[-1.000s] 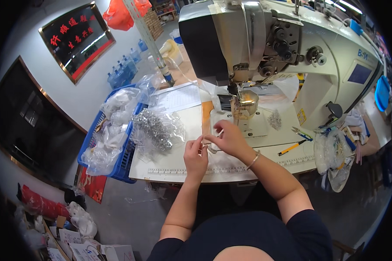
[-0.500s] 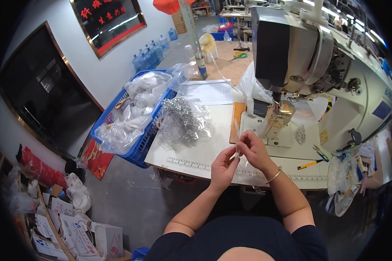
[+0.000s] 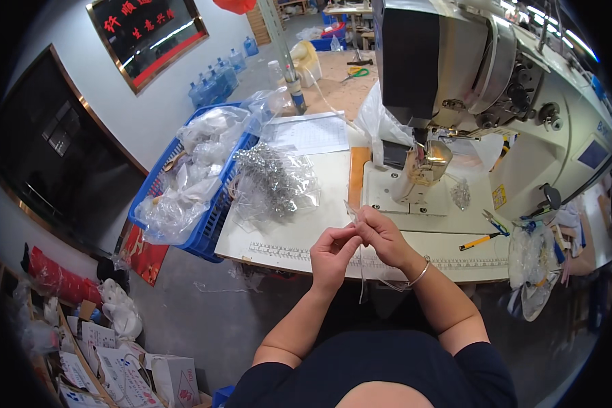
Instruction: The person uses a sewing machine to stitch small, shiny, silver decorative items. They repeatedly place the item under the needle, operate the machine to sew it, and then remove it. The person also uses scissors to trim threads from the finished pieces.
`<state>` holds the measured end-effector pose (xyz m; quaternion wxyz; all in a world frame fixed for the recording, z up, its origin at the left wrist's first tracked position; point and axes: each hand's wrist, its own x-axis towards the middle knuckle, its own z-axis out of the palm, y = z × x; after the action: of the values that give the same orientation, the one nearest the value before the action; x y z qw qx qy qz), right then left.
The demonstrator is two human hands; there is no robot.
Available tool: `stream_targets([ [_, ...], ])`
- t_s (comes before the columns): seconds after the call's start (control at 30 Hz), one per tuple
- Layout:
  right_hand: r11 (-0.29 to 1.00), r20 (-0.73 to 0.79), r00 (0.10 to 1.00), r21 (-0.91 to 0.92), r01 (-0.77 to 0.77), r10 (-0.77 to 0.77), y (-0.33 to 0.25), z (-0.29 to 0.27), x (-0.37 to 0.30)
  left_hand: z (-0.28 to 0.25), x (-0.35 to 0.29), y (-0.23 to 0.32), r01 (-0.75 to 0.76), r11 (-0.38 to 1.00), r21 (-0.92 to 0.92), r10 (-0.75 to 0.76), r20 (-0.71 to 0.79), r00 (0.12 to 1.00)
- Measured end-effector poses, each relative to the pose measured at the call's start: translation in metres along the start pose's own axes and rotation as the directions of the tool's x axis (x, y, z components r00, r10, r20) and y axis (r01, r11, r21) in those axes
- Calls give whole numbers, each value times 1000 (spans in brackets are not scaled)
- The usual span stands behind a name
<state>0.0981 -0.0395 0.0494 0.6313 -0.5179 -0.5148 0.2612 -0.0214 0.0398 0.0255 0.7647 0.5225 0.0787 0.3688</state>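
My left hand [image 3: 330, 255] and my right hand [image 3: 382, 238] meet over the table's front edge, fingers pinched on a thin, clear-whitish strip [image 3: 362, 275]. One end sticks up beyond my fingertips; narrow strands hang below them past the table edge. What exactly lies between the fingertips is hidden. Just beyond my hands is the sewing machine [image 3: 415, 64], its needle area and pale bed plate [image 3: 381, 185] beside an orange-brown strip [image 3: 358, 178]. On the table to the left lies a tangled pile of clear strips with silvery, sparkling pieces [image 3: 279, 180].
Left of the table stands a blue basket [image 3: 207, 246] filled with clear plastic. A ruler tape [image 3: 285, 252] runs along the table's front. A yellow cutter [image 3: 474, 242] and a small silvery bunch [image 3: 461, 194] lie right. Paper [image 3: 313, 133] and green-handled scissors [image 3: 360, 73] are farther back.
Both hands have shifted slightly left, still together on the strip. Its strands now hang visibly below them. The whole view has also shifted a little.
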Motion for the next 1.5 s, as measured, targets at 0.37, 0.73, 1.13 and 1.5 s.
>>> stream_targets([
  [0.37,996,15,998,61,62,-63,9,0,-3,0,-5,-8,-129,984,126,132,-15,991],
  [0.73,935,-30,971,-279,220,-237,6,6,-6,3,-10,-9,-146,919,365,181,-62,982],
  [1.13,857,59,958,-435,276,-279,-6,4,-11,-6,-7,-10,-27,989,142,35,-55,998],
  [1.5,984,141,976,-79,-158,168,-33,-10,-17,-4,3,18,-405,771,492,283,306,909],
])
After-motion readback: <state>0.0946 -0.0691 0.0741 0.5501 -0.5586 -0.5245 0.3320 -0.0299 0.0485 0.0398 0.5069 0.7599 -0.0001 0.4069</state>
